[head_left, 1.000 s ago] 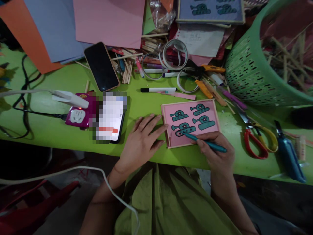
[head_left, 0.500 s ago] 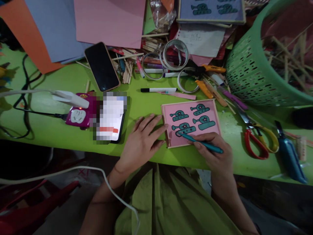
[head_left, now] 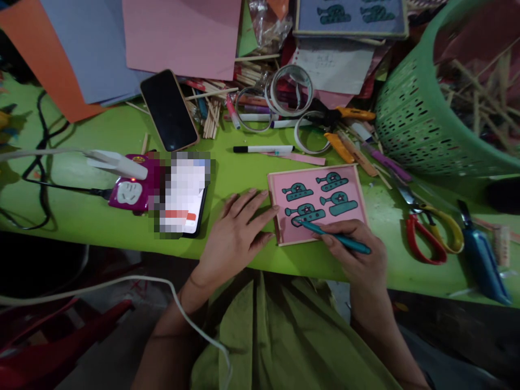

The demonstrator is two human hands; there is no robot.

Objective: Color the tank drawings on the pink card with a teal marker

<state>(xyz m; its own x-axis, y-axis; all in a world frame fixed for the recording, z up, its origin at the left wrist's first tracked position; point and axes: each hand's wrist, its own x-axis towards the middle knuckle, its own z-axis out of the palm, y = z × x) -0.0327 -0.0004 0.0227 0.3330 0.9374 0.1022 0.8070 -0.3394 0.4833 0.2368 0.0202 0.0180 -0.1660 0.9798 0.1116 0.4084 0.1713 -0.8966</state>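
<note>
A pink card (head_left: 289, 234) edged with thin wooden sticks lies flat near the table's front edge, bearing several green tank drawings with black outlines. My right hand (head_left: 361, 252) is closed around a teal marker (head_left: 345, 242), whose tip meets the lower-left tank. My left hand (head_left: 238, 233) rests palm down with fingers spread, its fingertips at the card's left edge. To its left lies a phone (head_left: 182, 195) with a lit, pixelated screen.
Scissors (head_left: 426, 238) and a blue glue gun or cutter-like tool (head_left: 485, 265) lie to the right, below a green basket (head_left: 410, 103) of sticks. Behind are tape rolls (head_left: 292, 91), a black-capped marker (head_left: 264, 149), a dark phone (head_left: 169, 111) and coloured paper (head_left: 182, 38). A purple power socket (head_left: 134, 192) sits left.
</note>
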